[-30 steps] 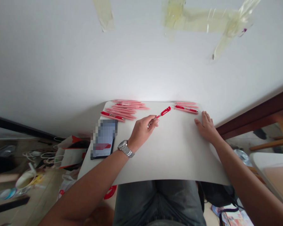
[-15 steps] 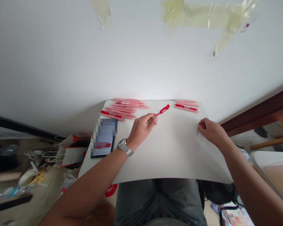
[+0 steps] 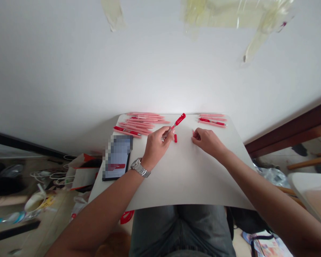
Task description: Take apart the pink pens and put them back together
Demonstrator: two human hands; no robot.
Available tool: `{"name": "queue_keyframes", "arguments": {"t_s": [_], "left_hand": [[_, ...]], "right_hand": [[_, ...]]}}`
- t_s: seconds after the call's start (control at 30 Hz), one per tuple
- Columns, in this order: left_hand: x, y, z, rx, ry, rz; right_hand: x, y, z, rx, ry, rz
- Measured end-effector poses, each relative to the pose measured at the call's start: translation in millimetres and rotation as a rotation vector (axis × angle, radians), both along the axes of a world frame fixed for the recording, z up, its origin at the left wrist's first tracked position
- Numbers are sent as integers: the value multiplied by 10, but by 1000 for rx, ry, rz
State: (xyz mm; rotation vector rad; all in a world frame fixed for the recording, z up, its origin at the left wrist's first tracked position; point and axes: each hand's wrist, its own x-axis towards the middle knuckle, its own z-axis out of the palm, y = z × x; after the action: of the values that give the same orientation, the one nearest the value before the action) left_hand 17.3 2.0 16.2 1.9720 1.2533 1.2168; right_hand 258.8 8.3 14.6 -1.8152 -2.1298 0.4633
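Note:
In my left hand, closed in a pinch, is a pen with a red end and a clear barrel, its red end tilted up to the right. A short red piece shows just right of those fingertips; whether they touch it I cannot tell. My right hand is closed a little to the right over the table, thumb and finger pinched. A thin reddish sliver shows at its fingertips, too small to name.
Many pink sticks and a red pen lie at the table's back left. A smaller group at the back right holds another red pen. A phone or tablet, partly blurred, rests at the left edge. Behind stands a white wall.
My right hand has moved left from the table's right side toward my left hand. The pen in my left hand has shifted slightly left and points more steeply up. The short red piece now shows.

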Motion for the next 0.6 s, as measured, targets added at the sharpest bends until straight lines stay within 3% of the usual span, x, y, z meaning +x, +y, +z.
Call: {"name": "queue_keyframes", "arguments": {"t_s": [0.3, 0.5, 0.6], "left_hand": [[-8, 3, -34, -12, -2, 4], [-9, 3, -41, 6, 19, -23], [-10, 1, -45, 10, 30, -38]], "right_hand": [[-281, 105, -44, -37, 180, 172], [-293, 100, -43, -26, 275, 261], [-246, 98, -26, -57, 330, 232]]}}
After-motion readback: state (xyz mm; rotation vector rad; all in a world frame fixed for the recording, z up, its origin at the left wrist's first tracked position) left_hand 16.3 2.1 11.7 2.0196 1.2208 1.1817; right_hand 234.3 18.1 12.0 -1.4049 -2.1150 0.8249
